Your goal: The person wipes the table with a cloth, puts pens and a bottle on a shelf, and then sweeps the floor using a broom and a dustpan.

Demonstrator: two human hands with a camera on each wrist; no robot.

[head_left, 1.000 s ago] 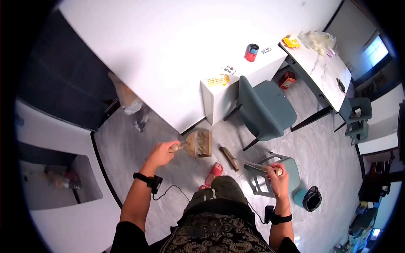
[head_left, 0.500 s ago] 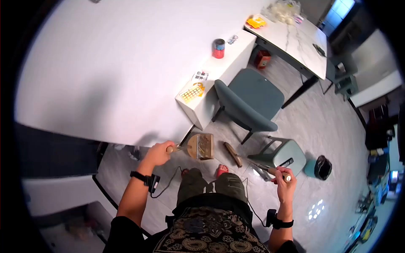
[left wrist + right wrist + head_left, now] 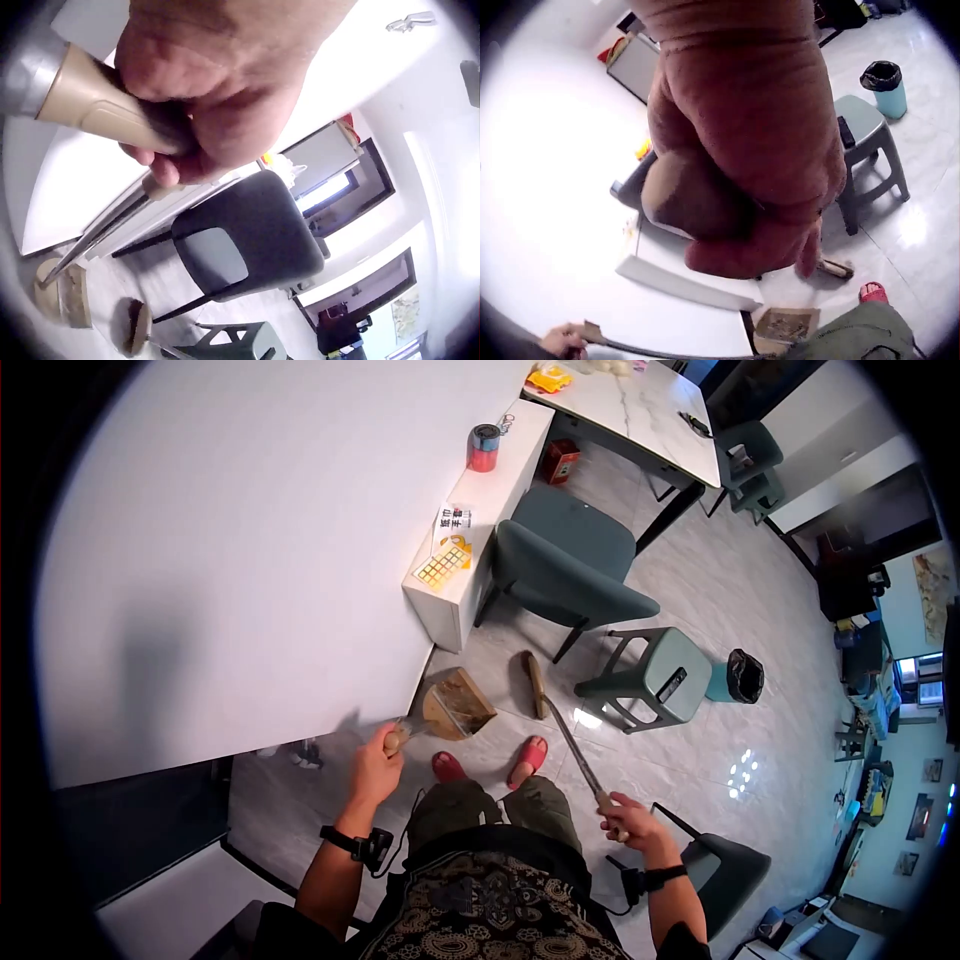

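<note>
My left hand (image 3: 376, 767) grips the handle of a long-handled dustpan (image 3: 458, 705), whose pan rests on the floor near the white counter's corner. In the left wrist view the fingers of my left hand (image 3: 210, 97) curl round a beige handle end (image 3: 105, 105). My right hand (image 3: 634, 826) holds the wooden grip of a broom; its metal shaft (image 3: 575, 750) slants down to the brush head (image 3: 535, 684) on the floor, right of the pan and apart from it. The right wrist view shows my right hand (image 3: 742, 127) closed round the rounded handle end (image 3: 697, 195).
A grey chair (image 3: 575, 560), a green stool (image 3: 668, 678) with a dark object on it, and a blue bin (image 3: 737, 678) stand beyond the broom. Another dark chair (image 3: 730, 875) is at the lower right. A white counter (image 3: 250, 560) borders the left; red slippers (image 3: 529, 760) are below.
The view has turned and shifted. My right hand has moved lower and nearer my body, the broom shaft now steeper. The dustpan's pan has tilted round. Both hands keep their grips.
</note>
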